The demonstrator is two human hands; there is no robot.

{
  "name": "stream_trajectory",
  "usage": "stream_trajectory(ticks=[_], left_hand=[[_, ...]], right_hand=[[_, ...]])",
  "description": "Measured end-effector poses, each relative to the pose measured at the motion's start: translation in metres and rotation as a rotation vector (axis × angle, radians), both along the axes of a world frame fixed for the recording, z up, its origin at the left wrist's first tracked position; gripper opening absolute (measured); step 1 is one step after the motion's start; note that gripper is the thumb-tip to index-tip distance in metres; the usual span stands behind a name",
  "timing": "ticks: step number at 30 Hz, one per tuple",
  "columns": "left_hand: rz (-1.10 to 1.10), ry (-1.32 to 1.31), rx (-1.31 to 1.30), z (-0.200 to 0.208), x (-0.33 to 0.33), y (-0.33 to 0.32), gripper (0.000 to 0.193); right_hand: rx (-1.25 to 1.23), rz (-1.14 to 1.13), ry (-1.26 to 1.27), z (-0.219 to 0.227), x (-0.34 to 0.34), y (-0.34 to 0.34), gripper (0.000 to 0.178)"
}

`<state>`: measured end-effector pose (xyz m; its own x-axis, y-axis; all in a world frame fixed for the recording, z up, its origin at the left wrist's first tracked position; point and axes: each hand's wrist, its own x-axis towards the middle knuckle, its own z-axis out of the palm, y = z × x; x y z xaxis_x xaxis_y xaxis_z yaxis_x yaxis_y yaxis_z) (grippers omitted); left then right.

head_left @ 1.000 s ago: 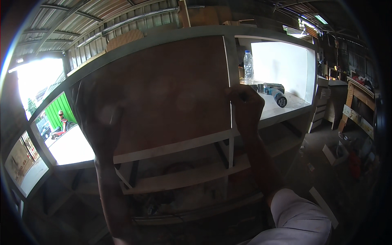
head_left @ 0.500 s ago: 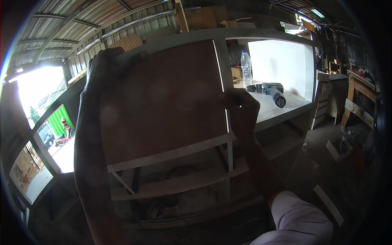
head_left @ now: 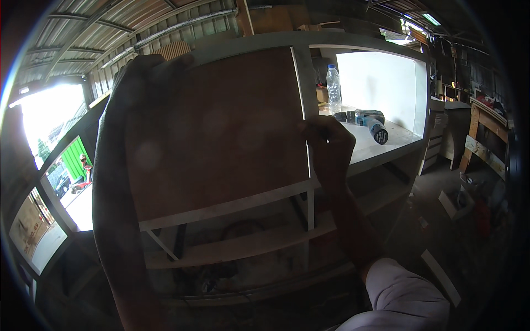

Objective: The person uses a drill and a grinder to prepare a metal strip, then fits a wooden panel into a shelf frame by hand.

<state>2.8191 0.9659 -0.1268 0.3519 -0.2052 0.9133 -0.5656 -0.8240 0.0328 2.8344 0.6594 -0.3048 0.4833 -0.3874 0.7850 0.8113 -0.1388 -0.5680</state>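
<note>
"Where do you see the board?"

"Upright within the cabinet frame, left of the compartment holding the drill and bottle."

"And your right hand?"

"Curled narrow at the board's right edge; I can't tell whether it grips. My left hand is near its upper left, too dark to judge."

Two hands at a brown panel, drill and clear bottle on a white shelf
</note>
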Motion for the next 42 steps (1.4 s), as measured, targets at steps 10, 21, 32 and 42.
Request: stream_trajectory(ticks=[10, 21, 32, 42], left_hand=[[-0.077, 0.669, 0.229, 0.065, -0.042, -0.006, 0.067], [0.372, 0.683, 0.168, 0.085, 0.005, 0.01, 0.084], [0.066, 0.772, 0.101, 0.063, -0.006, 0.007, 0.05], [0.417, 0.269, 0.525, 0.055, -0.039, -0.018, 0.048]], right_hand=[[0.003, -0.018, -0.078, 0.005, -0.001, 0.001, 0.01], [0.007, -0.025, -0.055, -0.003, 0.008, 0.001, 0.01], [-0.008, -0.068, -0.024, 0.002, -0.001, 0.0, 0.016], [-0.026, -0.099, -0.022, 0.005, -0.005, 0.006, 0.015]])
